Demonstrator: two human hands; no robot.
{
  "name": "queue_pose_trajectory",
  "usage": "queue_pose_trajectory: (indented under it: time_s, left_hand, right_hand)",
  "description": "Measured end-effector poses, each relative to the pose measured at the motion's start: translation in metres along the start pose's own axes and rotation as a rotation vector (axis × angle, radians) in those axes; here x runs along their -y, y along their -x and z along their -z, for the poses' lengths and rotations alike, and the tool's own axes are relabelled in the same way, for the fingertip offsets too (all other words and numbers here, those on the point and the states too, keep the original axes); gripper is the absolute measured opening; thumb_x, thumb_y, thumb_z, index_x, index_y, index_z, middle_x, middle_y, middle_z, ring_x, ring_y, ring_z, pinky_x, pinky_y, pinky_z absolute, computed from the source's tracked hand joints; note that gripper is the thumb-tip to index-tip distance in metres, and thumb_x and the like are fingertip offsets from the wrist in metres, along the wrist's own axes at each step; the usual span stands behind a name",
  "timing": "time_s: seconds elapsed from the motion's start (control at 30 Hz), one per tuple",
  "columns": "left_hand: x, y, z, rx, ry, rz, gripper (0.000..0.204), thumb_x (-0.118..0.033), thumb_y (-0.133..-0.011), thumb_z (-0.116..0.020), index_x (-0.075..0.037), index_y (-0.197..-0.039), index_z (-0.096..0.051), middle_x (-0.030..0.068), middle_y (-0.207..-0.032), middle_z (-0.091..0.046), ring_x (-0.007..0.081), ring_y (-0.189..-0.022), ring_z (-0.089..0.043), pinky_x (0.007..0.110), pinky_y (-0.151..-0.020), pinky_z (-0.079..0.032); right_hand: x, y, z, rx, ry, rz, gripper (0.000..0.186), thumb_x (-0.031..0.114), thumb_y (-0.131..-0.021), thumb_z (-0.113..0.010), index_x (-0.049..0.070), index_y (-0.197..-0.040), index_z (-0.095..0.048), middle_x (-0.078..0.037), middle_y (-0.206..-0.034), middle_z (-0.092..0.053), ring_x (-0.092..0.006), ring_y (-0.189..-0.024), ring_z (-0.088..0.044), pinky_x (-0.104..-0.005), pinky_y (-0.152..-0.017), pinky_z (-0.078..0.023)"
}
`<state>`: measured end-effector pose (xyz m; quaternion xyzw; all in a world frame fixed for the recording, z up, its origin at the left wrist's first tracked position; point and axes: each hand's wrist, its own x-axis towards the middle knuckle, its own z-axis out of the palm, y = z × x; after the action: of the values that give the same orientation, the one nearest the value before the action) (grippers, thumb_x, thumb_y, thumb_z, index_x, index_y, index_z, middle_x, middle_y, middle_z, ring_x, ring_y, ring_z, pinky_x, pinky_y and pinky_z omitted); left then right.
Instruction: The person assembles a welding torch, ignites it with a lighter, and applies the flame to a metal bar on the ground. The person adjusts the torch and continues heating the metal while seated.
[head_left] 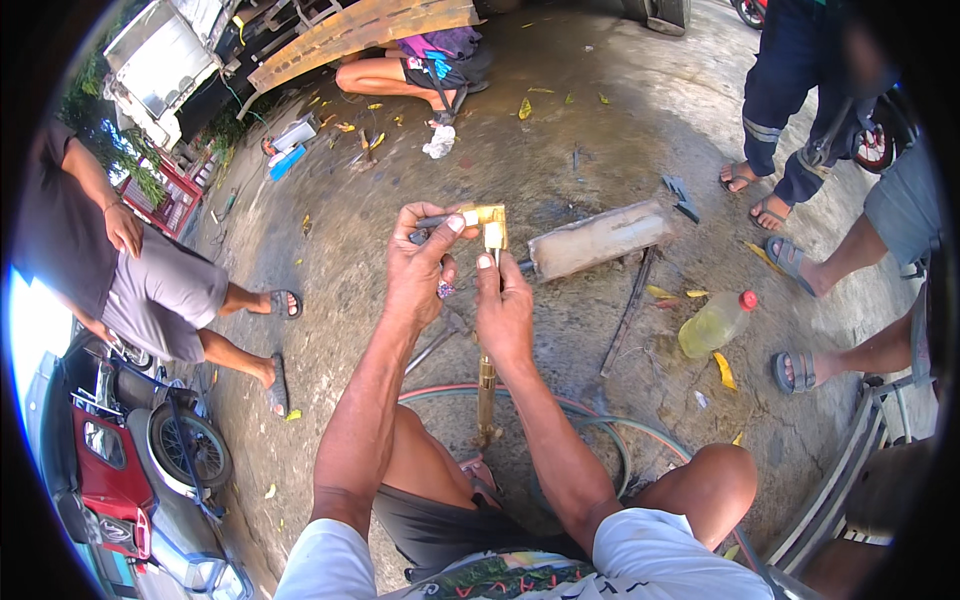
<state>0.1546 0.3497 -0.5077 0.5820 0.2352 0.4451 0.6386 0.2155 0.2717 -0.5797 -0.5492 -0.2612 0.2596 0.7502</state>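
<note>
In front of me, I hold up a brass-yellow L-shaped piece with pale, shiny patches. My left hand is closed on its left side, where a dark round part shows between the fingers. Below the corner, thumb and fingers of my right hand pinch the downward end. The exact kind of the piece is unclear. Under my right wrist a brass-coloured rod points down toward the ground between my legs. Close by my left wrist lies a hammer-like tool, partly covered by my arm.
A rusty metal box lies ahead on the concrete, near a dark bar. Red and green hoses curve before my knees. A bottle with a red cap lies right. People stand on both sides; another crouches by a vehicle ahead.
</note>
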Motion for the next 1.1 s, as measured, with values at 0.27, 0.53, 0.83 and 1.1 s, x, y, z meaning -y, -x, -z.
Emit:
queue_pose_trajectory:
  time_s: [0.27,0.53,0.83,1.1]
  left_hand:
    - [-0.028,0.007,-0.012,0.046,-0.073,-0.011,0.031,-0.005,-0.09,-0.075,0.003,-0.118,-0.064,0.0189,-0.105,-0.074,0.0143,-0.083,-0.074,0.018,-0.042,-0.045]
    - [-0.067,0.022,-0.044,0.033,-0.023,-0.043,0.028,-0.007,-0.09,-0.075,0.003,-0.115,-0.065,0.0168,-0.094,-0.073,0.0154,-0.076,-0.074,0.017,-0.041,-0.043]
    - [-0.063,0.019,-0.035,0.046,-0.232,-0.005,0.032,-0.009,-0.085,-0.08,0.003,-0.112,-0.067,0.0117,-0.086,-0.073,0.0079,-0.056,-0.061,0.017,-0.039,-0.038]
    - [-0.058,0.016,-0.028,0.048,-0.269,-0.059,0.029,-0.01,-0.084,-0.08,0.003,-0.108,-0.069,0.0104,-0.081,-0.073,0.0033,-0.047,-0.048,0.018,-0.038,-0.031]
  right_hand:
    - [0.03,0.006,0.015,-0.051,0.226,0.176,0.03,0.029,-0.106,-0.055,-0.001,-0.107,-0.061,-0.008,-0.067,-0.054,-0.0159,-0.062,-0.049,-0.0369,-0.058,-0.044]
    - [0.079,0.015,0.045,-0.038,0.306,0.356,0.024,0.018,-0.099,-0.064,-0.005,-0.104,-0.062,-0.026,-0.084,-0.063,-0.0447,-0.074,-0.062,-0.0501,-0.067,-0.048]
    - [0.067,0.005,0.059,-0.031,0.381,0.447,0.025,0.016,-0.097,-0.068,-0.006,-0.11,-0.065,-0.022,-0.079,-0.063,-0.033,-0.066,-0.06,-0.0411,-0.063,-0.049]
    - [0.063,0.004,0.058,-0.008,0.359,0.435,0.028,0.016,-0.096,-0.069,-0.007,-0.112,-0.065,-0.025,-0.088,-0.066,-0.0387,-0.076,-0.066,-0.0454,-0.068,-0.051]
